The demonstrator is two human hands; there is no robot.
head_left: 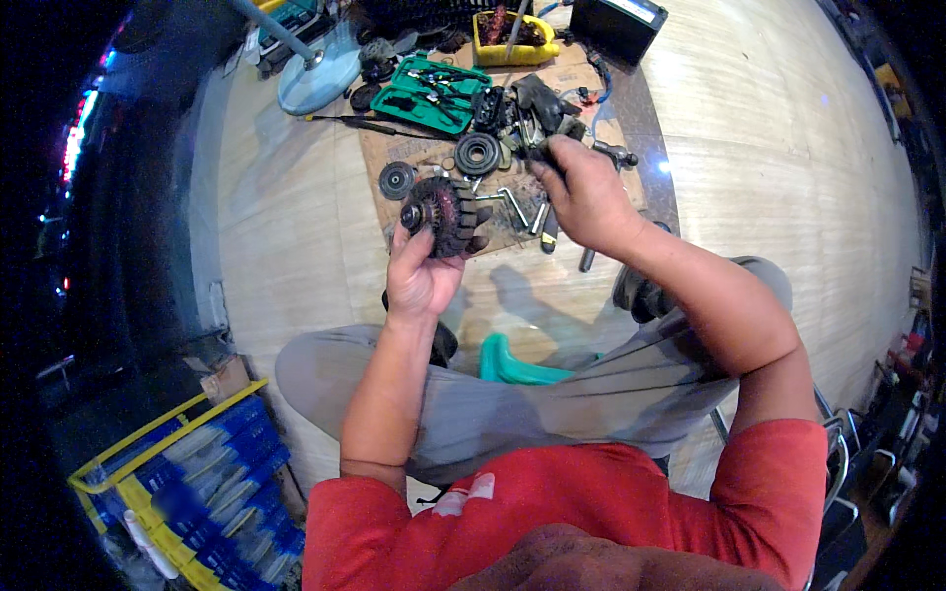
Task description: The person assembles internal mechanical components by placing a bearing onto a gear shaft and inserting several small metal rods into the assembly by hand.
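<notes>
My left hand [422,276] is wrapped round a dark, toothed rotor-like part [448,217] with a reddish middle and a short shaft, held up above the cardboard. My right hand [591,192] is closed, its fingertips on something small and dark that I cannot make out, over a heap of tools and parts. Beyond my left hand lie a round pulley-like part [478,154] and a smaller wheel-like part [396,180]. Bent metal wrenches [512,207] rest between my hands. A hammer [617,154] lies just past my right hand.
Greasy cardboard [394,148] covers the floor ahead. On it are an open green tool case [429,94] and a yellow tub [514,54] of dark, reddish contents. A black box-shaped battery [619,28] stands behind, and a pale blue round base [320,77] at far left. Blue-and-yellow stacked goods [212,483] are near left.
</notes>
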